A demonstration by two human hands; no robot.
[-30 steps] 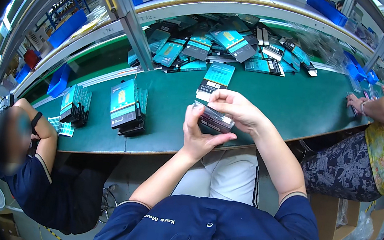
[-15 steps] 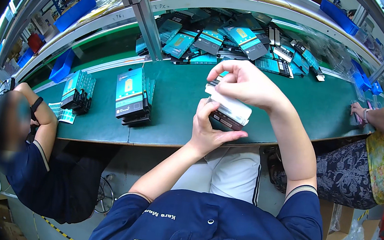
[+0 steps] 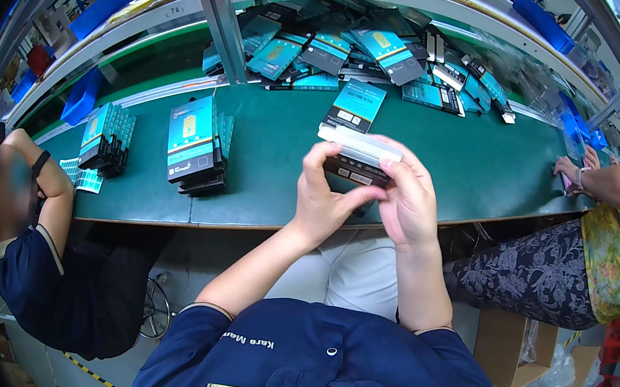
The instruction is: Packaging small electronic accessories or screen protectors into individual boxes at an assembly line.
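My left hand (image 3: 322,203) and my right hand (image 3: 408,198) together hold a small dark box (image 3: 354,170) above the front edge of the green worktable (image 3: 265,180). A flat white piece (image 3: 359,144) lies on top of the box, under my right fingertips. Just beyond my hands a teal and black box (image 3: 355,106) lies flat on the table.
A stack of teal boxes (image 3: 194,144) stands at the left, a smaller stack (image 3: 105,139) further left. Many boxes are heaped (image 3: 359,49) at the back. One person (image 3: 26,236) sits at my left; another person's hand (image 3: 576,170) rests on the table at right.
My hands have come down and closer to me with the dark box. The white piece, lifted by my right hand before, now lies on top of the box.
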